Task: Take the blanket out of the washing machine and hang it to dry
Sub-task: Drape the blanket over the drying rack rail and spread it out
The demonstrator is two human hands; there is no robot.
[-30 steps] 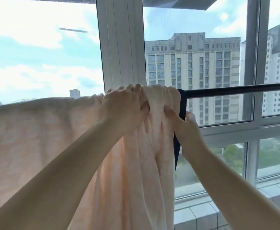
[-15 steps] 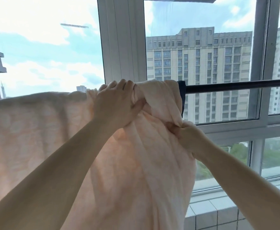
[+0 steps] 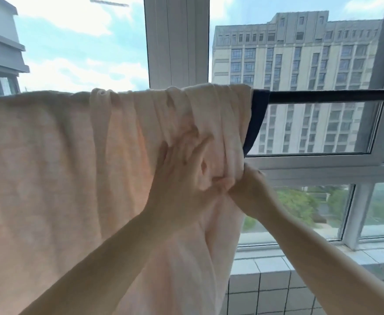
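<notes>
Blanket, pale peach, hangs draped over a dark horizontal rail in front of the window, spread flat to the left and bunched into folds at its right end. Left hand lies against the gathered folds below the rail, fingers spread and pressing into the cloth. Right hand sits just beside it, touching it, with fingers curled into the blanket's right edge, gripping a fold. A dark blue cloth hangs on the rail just right of the blanket.
</notes>
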